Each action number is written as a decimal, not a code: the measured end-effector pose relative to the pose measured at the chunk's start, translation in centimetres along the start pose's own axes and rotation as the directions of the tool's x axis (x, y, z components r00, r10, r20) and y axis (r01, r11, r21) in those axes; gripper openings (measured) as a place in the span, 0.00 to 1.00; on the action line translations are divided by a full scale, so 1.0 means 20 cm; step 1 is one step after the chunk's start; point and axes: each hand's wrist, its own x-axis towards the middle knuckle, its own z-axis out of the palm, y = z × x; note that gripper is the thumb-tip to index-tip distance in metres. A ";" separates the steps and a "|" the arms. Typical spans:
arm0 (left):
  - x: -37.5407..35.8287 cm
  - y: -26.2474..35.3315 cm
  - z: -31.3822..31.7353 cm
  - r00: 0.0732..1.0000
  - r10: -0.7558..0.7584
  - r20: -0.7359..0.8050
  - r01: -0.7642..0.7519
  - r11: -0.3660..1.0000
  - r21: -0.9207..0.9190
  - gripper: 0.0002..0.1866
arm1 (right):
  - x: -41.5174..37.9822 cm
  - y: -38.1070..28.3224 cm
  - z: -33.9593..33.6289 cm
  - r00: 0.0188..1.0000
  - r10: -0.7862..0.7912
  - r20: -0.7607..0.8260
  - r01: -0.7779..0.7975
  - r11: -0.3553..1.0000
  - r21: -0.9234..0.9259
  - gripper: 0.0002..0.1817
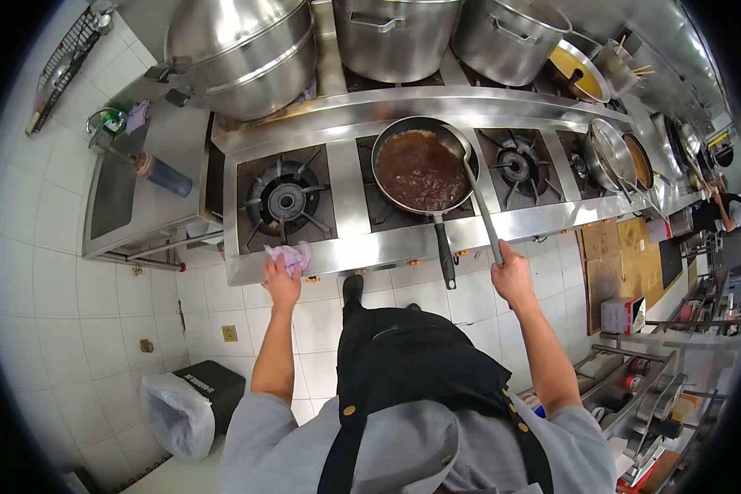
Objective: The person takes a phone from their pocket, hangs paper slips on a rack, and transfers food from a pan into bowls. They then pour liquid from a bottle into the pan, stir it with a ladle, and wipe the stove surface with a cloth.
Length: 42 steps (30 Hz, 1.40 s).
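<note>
A frying pan [445, 257] of bubbling brown sauce [421, 169] sits on a burner in the middle of the stove, its black handle pointing toward me. My right hand [514, 275] is closed around the long handle of a metal ladle [483, 206]. The ladle's bowl end rests at the pan's right rim. At the stove's front left edge, my left hand [283, 284] presses a pinkish-purple cloth [291, 256] against the steel, fingers closed on it. Nothing touches the pan's handle.
Behind the burners stand a large steamer pot [239, 62] and tall stockpots [395, 37]. A bare burner [286, 200] lies left of the pan, another burner [516, 165] right. A dark sauce bottle [165, 174] is on the left counter. A lined bin [179, 416] stands low left.
</note>
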 end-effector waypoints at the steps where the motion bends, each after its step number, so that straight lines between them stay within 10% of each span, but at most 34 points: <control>1: -0.01 0.02 0.05 1.000 0.009 0.000 -0.009 1.000 -0.003 0.33 | -0.01 -0.02 0.00 1.000 0.005 -0.008 -0.005 1.000 -0.002 0.30; 5: -0.09 0.36 0.41 0.965 0.249 -0.078 -0.238 0.963 0.122 0.32 | -0.03 -0.13 0.02 0.920 0.282 0.274 -0.365 0.869 0.334 0.28; 8: -0.19 0.85 0.57 0.942 0.333 0.040 -0.325 0.937 -0.130 0.31 | -0.04 -0.29 -0.06 0.750 0.271 0.603 -0.660 0.247 0.710 0.14; 11: -0.20 1.23 0.58 0.807 0.560 0.184 -0.540 0.828 -0.154 0.28 | -0.09 -0.35 0.00 0.736 0.230 0.637 -0.653 -0.009 0.758 0.10; 14: -0.14 1.19 0.57 0.666 0.734 0.131 -0.701 0.676 -0.228 0.21 | -0.14 -0.46 0.02 0.746 0.276 0.606 -0.645 0.072 0.761 0.12; 18: -0.02 0.75 0.46 0.740 0.669 -0.067 -0.656 0.697 -0.289 0.13 | -0.19 -0.59 -0.01 0.801 0.346 0.489 -0.589 0.307 0.747 0.19; 21: 0.04 0.36 0.21 0.865 0.497 0.068 -0.486 0.864 -0.132 0.18 | -0.21 -0.56 -0.03 0.822 0.398 0.408 -0.560 0.432 0.707 0.24; 24: 0.20 0.08 0.00 0.963 0.270 -0.016 -0.235 0.807 -0.543 0.22 | -0.22 -0.56 -0.04 0.831 0.458 0.316 -0.550 0.592 0.588 0.26; 26: 0.36 0.12 -0.36 0.990 0.115 0.087 -0.080 0.942 -0.327 0.27 | -0.28 -0.44 0.02 0.922 0.368 0.123 -0.385 0.828 0.408 0.27; 27: 0.45 0.16 -0.44 0.977 0.211 -0.030 -0.206 0.894 -0.397 0.23 | -0.32 -0.26 0.16 0.961 0.265 0.077 -0.275 0.900 0.338 0.30; 28: 0.62 0.20 -0.43 0.987 0.009 0.163 0.109 0.706 -0.699 0.16 | -0.28 -0.37 0.01 0.959 0.259 0.117 -0.279 0.937 0.211 0.32; 29: 0.81 0.18 -0.39 0.792 0.508 -0.338 -0.610 0.690 -0.391 0.13 | -0.29 -0.35 0.02 0.987 0.138 -0.085 -0.129 0.985 0.112 0.34; 32: 1.28 0.47 -0.21 0.830 0.536 -0.153 -0.521 0.649 -0.555 0.18 | -0.17 -0.35 -0.13 0.946 0.295 0.135 -0.281 0.953 -0.117 0.39; 36: 1.57 0.90 -0.07 0.587 0.796 -0.147 -0.809 0.572 -0.132 0.19 | -0.16 -0.20 -0.02 0.990 0.144 0.003 -0.138 0.956 -0.261 0.37; 37: 1.64 0.94 0.04 0.714 0.700 -0.027 -0.642 0.639 -0.423 0.19 | -0.16 -0.22 -0.02 0.988 0.152 -0.015 -0.151 0.956 -0.252 0.35; 40: 1.72 1.00 0.30 0.680 0.717 0.151 -0.729 0.683 0.040 0.23 | -0.13 -0.36 -0.01 0.986 0.167 -0.025 -0.168 0.969 -0.179 0.34; 42: 1.57 1.05 0.38 0.772 0.546 0.325 -0.569 0.822 -0.027 0.28 | -0.16 -0.45 -0.05 0.957 0.291 0.008 -0.287 0.947 -0.147 0.33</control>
